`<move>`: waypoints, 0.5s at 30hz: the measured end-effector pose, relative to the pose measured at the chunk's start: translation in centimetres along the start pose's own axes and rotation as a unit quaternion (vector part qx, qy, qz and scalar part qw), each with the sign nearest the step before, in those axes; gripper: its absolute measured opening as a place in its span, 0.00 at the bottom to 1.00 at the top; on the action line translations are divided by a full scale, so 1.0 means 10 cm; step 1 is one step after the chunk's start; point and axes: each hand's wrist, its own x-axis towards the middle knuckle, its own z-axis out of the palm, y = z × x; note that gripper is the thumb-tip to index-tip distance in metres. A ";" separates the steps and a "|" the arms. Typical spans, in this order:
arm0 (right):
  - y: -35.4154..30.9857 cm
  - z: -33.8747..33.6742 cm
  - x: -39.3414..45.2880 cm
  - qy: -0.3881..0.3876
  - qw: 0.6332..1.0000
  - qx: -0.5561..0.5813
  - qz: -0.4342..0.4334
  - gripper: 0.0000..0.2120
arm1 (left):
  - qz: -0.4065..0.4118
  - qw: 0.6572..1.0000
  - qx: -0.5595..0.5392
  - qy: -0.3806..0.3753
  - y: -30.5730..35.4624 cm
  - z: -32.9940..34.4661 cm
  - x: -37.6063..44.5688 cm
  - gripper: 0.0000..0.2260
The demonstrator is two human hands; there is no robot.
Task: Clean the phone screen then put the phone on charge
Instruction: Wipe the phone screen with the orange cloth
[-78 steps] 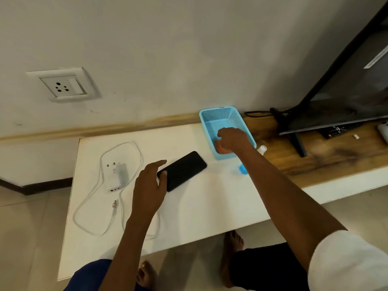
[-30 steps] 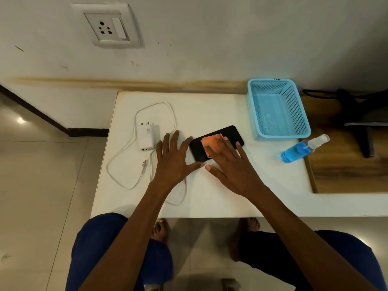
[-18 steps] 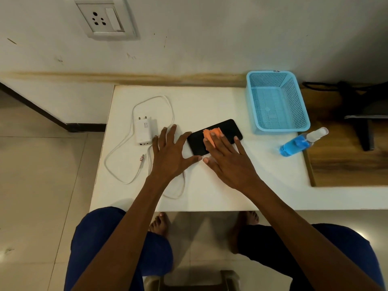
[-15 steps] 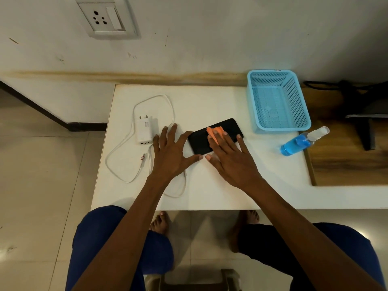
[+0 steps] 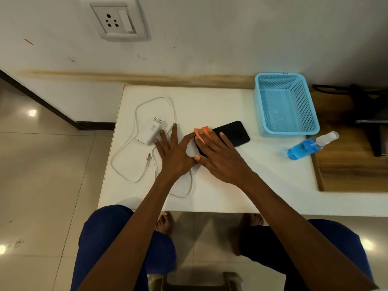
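The black smartphone (image 5: 228, 134) lies flat on the white table (image 5: 241, 175), left of the blue mesh basket (image 5: 286, 103). The right hand (image 5: 218, 156) presses an orange cloth (image 5: 202, 132) flat-fingered onto its left end. The left hand (image 5: 175, 152) lies spread, palm down, its thumb bracing the phone's edge. Judgement: rigid, thin, slick glass; lift by the long edges. The charger adapter (image 5: 150, 133) lies unplugged.
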 end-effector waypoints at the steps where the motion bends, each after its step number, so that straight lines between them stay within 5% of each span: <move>1: 0.02 0.00 0.00 0.005 1.000 -0.010 -0.002 0.30 | 0.000 1.000 -0.002 0.000 -0.01 0.01 0.00 0.33; 11: 0.22 -0.11 -0.05 0.041 0.983 -0.044 0.175 0.33 | -0.003 1.000 -0.001 0.022 0.02 0.04 0.02 0.38; 15: 0.17 -0.08 -0.03 0.032 0.992 -0.008 0.125 0.33 | -0.007 1.000 -0.009 0.019 0.03 0.03 0.02 0.38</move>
